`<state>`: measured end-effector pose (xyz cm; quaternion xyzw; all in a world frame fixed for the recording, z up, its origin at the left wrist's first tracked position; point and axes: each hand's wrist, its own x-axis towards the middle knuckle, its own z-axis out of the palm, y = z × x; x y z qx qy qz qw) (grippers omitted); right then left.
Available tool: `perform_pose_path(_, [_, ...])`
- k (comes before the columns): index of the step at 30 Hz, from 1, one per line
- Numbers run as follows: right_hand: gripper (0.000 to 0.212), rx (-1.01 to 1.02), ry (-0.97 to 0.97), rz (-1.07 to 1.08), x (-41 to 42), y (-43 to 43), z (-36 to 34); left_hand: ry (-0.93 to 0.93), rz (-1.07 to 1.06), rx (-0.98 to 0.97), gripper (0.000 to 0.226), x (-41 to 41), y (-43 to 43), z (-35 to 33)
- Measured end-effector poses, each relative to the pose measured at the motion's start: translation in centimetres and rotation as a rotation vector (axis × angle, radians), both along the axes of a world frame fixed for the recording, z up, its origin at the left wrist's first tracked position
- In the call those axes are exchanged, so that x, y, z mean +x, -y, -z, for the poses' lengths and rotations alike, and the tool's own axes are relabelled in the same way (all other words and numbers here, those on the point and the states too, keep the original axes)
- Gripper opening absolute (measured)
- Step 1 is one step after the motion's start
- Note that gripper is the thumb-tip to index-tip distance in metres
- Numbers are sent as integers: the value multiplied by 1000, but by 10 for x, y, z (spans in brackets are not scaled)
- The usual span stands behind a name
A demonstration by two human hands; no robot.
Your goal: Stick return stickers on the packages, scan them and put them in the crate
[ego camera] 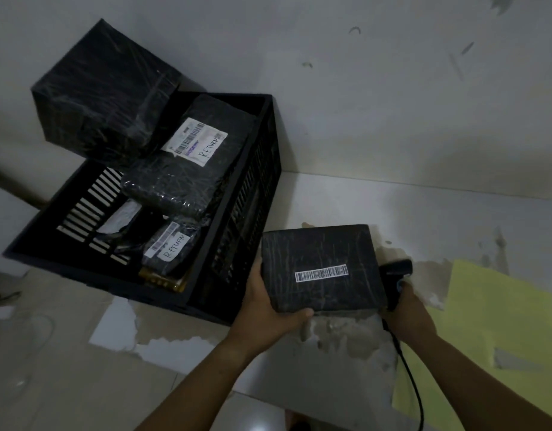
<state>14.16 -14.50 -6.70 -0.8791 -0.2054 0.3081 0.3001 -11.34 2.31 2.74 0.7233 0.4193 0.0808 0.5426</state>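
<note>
My left hand (270, 309) grips the lower left corner of a black wrapped package (321, 262) that bears a white barcode strip (321, 273). My right hand (406, 301) holds a black corded scanner (395, 275) just behind the package's right edge. To the left sits a black slatted crate (246, 219). Inside it lie a long black package (187, 163) with a label marked RETURN (195, 140) and a smaller package with a RETURN label (169, 245). A big black wrapped box (103, 98) rests on the crate's far left corner.
A yellow paper sheet (492, 337) lies on the floor at the right. The scanner's black cable (411, 377) runs down toward me. The floor shows patches of torn white covering (119, 328). A stained wall stands behind.
</note>
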Motion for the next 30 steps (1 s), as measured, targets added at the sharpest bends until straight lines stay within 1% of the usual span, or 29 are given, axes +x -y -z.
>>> perform_pose_path(2, [60,5,-13,12,-3,1,-10,24,42,18,143,5,-6,1])
perform_pose_path(4, [60,19,-38,55,-6,4,-20,32,88,37,145,7,-10,5])
perform_pose_path(7, [62,76,-119,153,-15,17,-43,50,106,33,141,6,-15,12])
perform_pose_path(9, [59,110,-185,221,-24,30,-64,68,109,23,138,7,-15,12])
perform_pose_path(12, [41,157,-265,344,-34,49,-90,126,80,54,132,14,-13,9])
perform_pose_path(13, [40,167,-287,383,-37,54,-97,141,65,68,129,17,-13,9])
perform_pose_path(16, [51,185,-350,466,-48,70,-119,178,28,69,127,26,-13,10])
perform_pose_path(18, [50,191,-379,449,-60,77,-135,213,7,61,127,30,-12,11])
perform_pose_path(22, [35,238,-383,388,-91,81,-163,234,-5,82,126,32,-8,13])
perform_pose_path(26, [23,330,-402,376,-116,74,-180,237,-33,95,122,31,-2,14])
perform_pose_path(28, [18,363,-380,364,-129,68,-184,240,-25,105,121,30,1,16])
perform_pose_path(30, [17,411,-337,414,-145,64,-186,234,-18,105,121,27,3,23])
